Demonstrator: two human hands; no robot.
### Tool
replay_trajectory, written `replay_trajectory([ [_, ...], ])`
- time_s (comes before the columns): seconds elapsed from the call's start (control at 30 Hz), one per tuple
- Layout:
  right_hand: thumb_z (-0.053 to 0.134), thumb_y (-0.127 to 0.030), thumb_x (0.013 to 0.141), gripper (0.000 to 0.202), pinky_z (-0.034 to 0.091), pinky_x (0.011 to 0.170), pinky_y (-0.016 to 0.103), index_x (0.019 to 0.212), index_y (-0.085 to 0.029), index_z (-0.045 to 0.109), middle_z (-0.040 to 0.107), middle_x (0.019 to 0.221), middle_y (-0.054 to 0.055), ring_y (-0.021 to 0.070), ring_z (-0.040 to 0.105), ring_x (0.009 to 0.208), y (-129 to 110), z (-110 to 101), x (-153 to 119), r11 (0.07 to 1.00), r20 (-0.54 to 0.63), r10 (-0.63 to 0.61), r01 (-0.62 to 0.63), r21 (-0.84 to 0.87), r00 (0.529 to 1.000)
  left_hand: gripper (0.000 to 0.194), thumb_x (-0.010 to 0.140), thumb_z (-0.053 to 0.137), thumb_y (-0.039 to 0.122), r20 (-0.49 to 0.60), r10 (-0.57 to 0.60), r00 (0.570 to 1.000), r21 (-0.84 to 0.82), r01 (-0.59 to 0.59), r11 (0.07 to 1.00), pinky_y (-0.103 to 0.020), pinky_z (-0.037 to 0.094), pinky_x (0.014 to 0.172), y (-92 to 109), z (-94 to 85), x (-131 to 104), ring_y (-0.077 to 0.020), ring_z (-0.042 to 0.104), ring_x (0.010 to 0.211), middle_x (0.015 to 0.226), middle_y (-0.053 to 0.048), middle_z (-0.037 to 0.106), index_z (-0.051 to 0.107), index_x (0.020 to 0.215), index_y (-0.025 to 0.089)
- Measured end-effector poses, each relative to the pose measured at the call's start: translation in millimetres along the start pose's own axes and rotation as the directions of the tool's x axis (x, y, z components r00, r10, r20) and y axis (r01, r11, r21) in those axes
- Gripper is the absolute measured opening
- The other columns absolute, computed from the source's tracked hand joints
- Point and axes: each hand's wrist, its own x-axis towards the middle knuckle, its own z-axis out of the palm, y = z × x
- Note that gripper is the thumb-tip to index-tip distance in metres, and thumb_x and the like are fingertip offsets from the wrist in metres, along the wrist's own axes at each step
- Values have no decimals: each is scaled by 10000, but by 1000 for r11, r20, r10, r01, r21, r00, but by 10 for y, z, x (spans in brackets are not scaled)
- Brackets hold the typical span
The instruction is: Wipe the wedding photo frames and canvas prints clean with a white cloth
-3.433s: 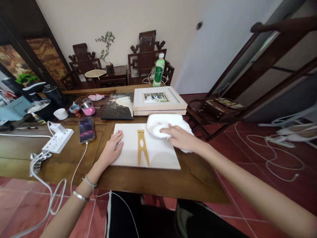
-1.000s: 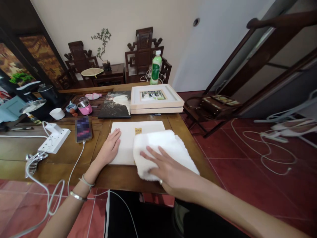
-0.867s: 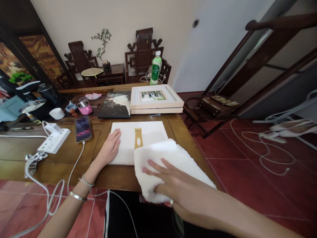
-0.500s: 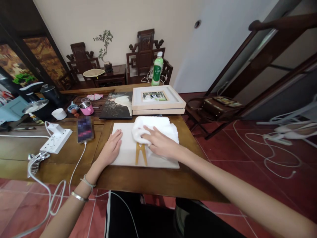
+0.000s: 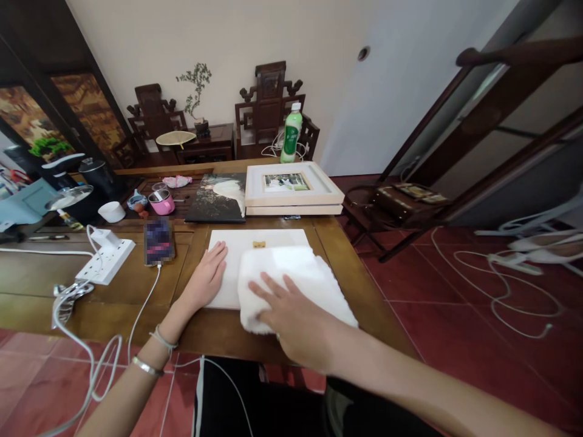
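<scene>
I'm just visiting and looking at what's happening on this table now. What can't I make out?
All in the head view:
Most of the gold piece: under the white cloth; only its far end shows.
Right part of the white board: same cloth covers it.
Screen of the phone-like device: pixelated.
Small print on the green bottle: too small.
Light blue box: cut off by the left edge.

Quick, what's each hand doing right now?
Left hand: open, holding nothing, resting on the left edge of the white board.
Right hand: open, spread on top of the white cloth.
</scene>
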Motion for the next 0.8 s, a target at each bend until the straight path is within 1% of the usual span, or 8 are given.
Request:
replay_trajectory([
  [0.13,514,-49,669,446,228,1073,636,1068,-152,685,339,1488,164,388,165,1399,-116,-17,-178,995,42,-89,87,54,995,462,965,295,303,8,-4,1000,7,4,1000,-487,187,1163,18,-13,2,-214,283,1410,1485,-127,377,456,1366,138],
  [0.23,467,-28,671,506,268,1076,591,1121,-168,650,355,1489,134,345,198,1401,-25,-61,-119,996,17,-46,44,71,999,463,966,289,301,15,-11,1000,14,11,1000,-481,182,1166,30,-21,4,-212,283,1410,1484,-128,379,457,1364,134],
  [0.3,443,-18,675,541,286,1074,567,1158,-179,624,368,1486,123,323,219,1400,104,-103,14,999,-31,6,-4,47,1000,466,967,285,305,20,-16,1000,18,15,1000,-476,177,1167,32,-22,4,-213,280,1411,1485,-132,377,456,1365,130],
  [0.4,440,-25,700,538,290,1069,567,1195,-166,597,372,1483,135,321,222,1401,338,-171,307,997,-120,74,-78,-29,990,476,969,279,313,21,-14,1000,14,14,1000,-470,175,1168,27,-19,3,-217,271,1414,1488,-141,370,452,1366,116],
  [0.5,449,-45,745,522,303,1040,597,1245,-139,566,349,1491,159,358,220,1395,526,-210,603,984,-190,124,-145,-101,974,472,970,281,325,16,-10,1000,6,10,1000,-468,178,1168,17,-14,4,-216,272,1414,1486,-129,379,458,1365,135],
  [0.57,442,-56,776,512,279,1033,629,1275,-111,545,314,1501,185,393,199,1392,587,-193,736,977,-229,145,-176,-121,962,474,970,282,328,10,-11,1000,2,11,1000,-464,180,1169,10,-10,5,-216,275,1413,1482,-131,386,461,1362,130],
  [0.67,433,-57,797,491,209,1044,665,1273,-91,551,270,1513,209,425,156,1393,562,-100,783,973,-247,134,-174,-149,960,482,968,284,324,11,-11,1000,4,11,1000,-463,180,1169,3,-6,6,-218,276,1413,1482,-144,382,458,1361,103],
  [0.8,465,-87,804,424,192,1049,672,1200,-92,616,294,1497,225,448,164,1383,323,43,557,974,-215,49,-95,-207,975,473,968,285,304,15,-7,1000,15,7,1000,-465,184,1168,2,-4,3,-217,278,1412,1482,-145,381,452,1362,101],
])
